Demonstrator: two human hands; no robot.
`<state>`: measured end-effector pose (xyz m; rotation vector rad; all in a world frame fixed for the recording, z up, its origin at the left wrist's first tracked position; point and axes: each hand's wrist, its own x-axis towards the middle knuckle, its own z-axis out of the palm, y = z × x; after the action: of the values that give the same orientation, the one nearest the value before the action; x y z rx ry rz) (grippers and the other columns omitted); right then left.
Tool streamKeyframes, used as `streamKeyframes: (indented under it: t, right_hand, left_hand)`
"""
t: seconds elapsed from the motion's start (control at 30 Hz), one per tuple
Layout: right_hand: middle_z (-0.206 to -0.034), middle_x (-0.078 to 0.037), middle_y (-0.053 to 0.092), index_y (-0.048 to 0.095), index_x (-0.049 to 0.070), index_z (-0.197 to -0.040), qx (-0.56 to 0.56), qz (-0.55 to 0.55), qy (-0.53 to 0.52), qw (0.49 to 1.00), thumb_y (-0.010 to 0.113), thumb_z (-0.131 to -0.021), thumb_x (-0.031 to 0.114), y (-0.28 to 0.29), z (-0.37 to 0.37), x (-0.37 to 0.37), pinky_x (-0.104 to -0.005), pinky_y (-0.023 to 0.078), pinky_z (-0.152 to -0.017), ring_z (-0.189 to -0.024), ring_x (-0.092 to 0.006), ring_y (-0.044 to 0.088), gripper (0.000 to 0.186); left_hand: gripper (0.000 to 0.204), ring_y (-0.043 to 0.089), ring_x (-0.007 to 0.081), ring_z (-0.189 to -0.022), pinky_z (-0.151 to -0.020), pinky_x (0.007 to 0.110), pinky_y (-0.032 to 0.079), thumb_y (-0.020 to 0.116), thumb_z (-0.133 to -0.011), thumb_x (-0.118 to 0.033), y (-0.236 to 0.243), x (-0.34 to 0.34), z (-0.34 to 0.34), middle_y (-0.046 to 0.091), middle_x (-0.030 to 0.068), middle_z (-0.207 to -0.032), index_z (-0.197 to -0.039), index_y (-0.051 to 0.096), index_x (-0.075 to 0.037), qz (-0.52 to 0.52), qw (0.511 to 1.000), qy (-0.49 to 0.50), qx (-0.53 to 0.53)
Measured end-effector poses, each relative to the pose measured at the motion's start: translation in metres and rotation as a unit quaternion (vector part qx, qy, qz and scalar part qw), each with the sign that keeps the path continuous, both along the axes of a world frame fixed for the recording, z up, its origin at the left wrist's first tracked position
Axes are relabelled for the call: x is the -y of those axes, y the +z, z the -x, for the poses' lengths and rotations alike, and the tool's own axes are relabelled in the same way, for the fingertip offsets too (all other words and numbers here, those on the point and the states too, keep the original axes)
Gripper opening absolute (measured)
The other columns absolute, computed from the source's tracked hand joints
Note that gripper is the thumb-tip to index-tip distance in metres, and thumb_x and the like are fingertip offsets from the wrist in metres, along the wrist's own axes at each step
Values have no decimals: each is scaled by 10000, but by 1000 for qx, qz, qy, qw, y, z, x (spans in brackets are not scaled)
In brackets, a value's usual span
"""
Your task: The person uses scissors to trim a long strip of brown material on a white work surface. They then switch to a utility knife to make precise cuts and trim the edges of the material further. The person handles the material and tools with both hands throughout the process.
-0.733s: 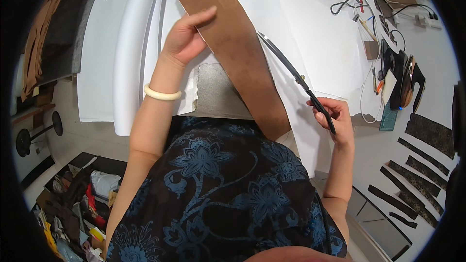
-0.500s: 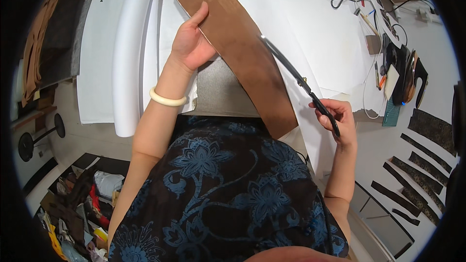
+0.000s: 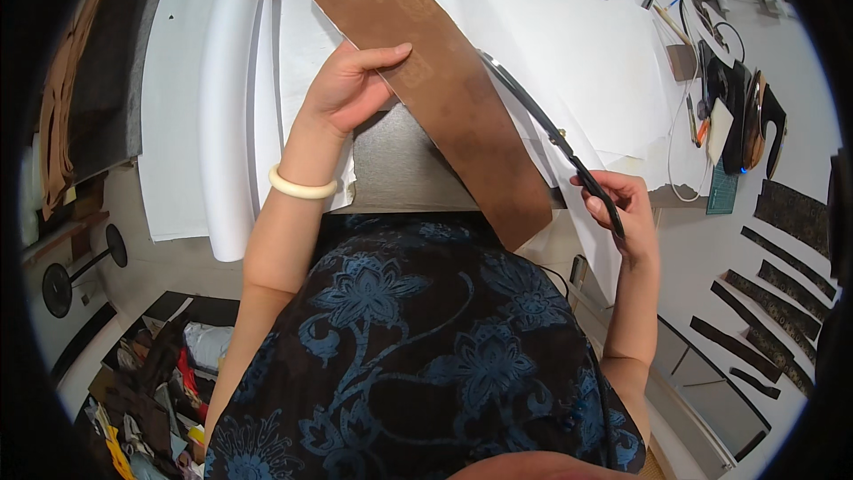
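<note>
- White paper [image 3: 595, 80]: smooth sheets.
- Brown strip [image 3: 444, 98]: long, mottled, leathery, slanting over the paper.
- Scissors [image 3: 560, 138]: slim, black, tips beside the strip's right edge.
- Left hand [image 3: 349, 89]: holding the strip's left edge, thumb atop.
- Right hand [image 3: 625, 209]: curled around the scissors' handle.

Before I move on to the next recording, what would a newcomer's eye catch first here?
First, the long brown strip slanting down the middle, the left hand at its left edge. Then the long black scissors in the right hand, along the strip's right side. Below, the dark garment with blue flowers fills the lower middle.
</note>
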<state>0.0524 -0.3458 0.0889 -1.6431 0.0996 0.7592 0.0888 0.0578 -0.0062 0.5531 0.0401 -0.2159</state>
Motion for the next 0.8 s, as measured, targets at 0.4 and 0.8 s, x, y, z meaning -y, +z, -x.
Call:
streamKeyframes:
  t: [0.4, 0.8]
  right_hand:
    - [-722, 59, 573, 756, -74, -1220, -37, -100, -1, 994, 862, -896, 161, -31, -11, -34, -212, 231, -506, -567, -18, 387, 414]
    - [-773, 0, 605, 712, -134, -1236, -28, -144, 14, 989, 824, -945, 230, -51, -18, -43, -199, 261, -501, -565, -24, 398, 479]
  left_hand:
    - [385, 690, 292, -1234, -1091, 429, 563, 637, -972, 84, -7, -8, 4, 701, 177, -1326, -1357, 612, 64, -29, 999, 10, -18]
    - [381, 729, 272, -1150, -1006, 402, 612, 706, -936, 91, -6, -6, 6, 735, 149, -1239, -1309, 644, 40, -89, 995, -14, -33]
